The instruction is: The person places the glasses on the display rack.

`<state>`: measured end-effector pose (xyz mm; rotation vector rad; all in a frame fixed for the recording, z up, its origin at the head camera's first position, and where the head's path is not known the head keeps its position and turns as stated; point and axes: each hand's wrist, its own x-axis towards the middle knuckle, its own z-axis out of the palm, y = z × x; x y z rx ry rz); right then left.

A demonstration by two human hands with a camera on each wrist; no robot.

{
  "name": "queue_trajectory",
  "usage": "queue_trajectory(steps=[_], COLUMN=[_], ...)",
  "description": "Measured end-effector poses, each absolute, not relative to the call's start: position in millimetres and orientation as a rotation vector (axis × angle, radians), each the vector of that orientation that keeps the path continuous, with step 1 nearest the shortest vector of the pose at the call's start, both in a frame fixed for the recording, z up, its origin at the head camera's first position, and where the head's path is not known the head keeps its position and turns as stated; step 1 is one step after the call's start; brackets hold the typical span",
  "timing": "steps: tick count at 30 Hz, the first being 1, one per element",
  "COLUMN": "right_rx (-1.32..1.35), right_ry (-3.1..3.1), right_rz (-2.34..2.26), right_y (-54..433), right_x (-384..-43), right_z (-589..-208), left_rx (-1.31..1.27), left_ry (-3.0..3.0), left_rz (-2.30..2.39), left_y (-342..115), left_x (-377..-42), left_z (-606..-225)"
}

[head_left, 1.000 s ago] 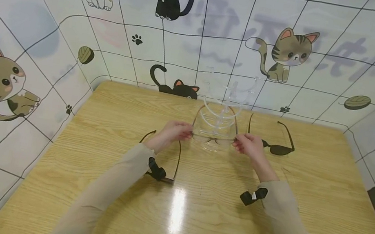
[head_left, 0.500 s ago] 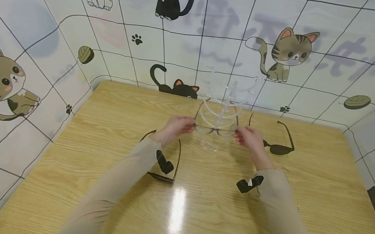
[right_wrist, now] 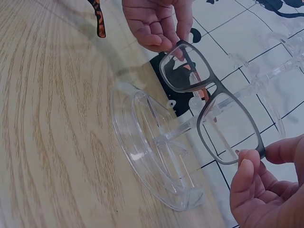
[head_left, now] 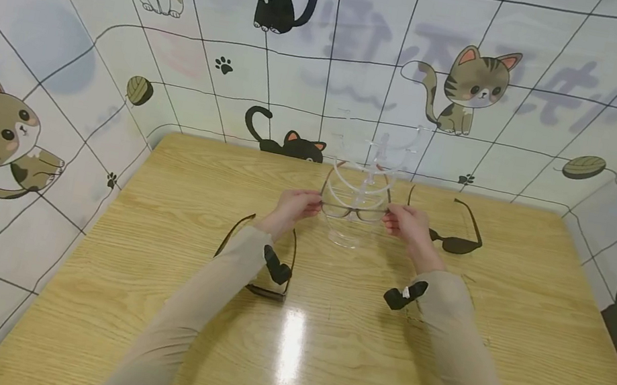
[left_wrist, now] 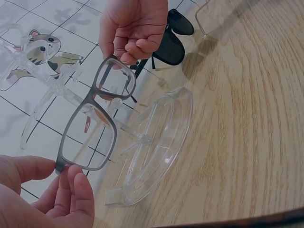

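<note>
Both hands hold a pair of grey-framed eyeglasses (head_left: 353, 210) by the front corners of the frame. My left hand (head_left: 295, 207) pinches one end between thumb and fingers, and my right hand (head_left: 408, 225) pinches the other. The temples extend away from me, on either side of a clear plastic glasses stand (head_left: 369, 177). In the left wrist view the lenses hang in front of the stand's post, above its curved transparent base (left_wrist: 183, 126). Around the bridge, a small clear knob of the stand shows close to the frame; contact cannot be told.
Black sunglasses (head_left: 460, 246) lie unfolded right of the stand. Another dark pair of glasses (head_left: 267, 293) lies partly under my left forearm. A thin-framed pair (left_wrist: 203, 23) is on the wooden table (head_left: 341, 361) at right. A cat-print backdrop (head_left: 363, 86) rises behind.
Both hands have carried the eyeglasses away from me, up toward the stand's post. The grip on each end looks the same, and the stand has stayed in place.
</note>
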<state>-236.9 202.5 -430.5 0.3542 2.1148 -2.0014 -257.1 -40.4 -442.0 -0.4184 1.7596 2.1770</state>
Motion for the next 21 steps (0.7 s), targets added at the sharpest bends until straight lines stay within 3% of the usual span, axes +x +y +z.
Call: queue_trajectory(steps=[21], right_rx=[0.393], right_ry=[2.18], right_rz=[-2.001], right_y=[199], right_x=[-243], right_z=[-444], left_rx=[-0.433], left_ry=[1.797], left_rz=[2.195], left_y=[-35], left_x=[-259], left_z=[-448])
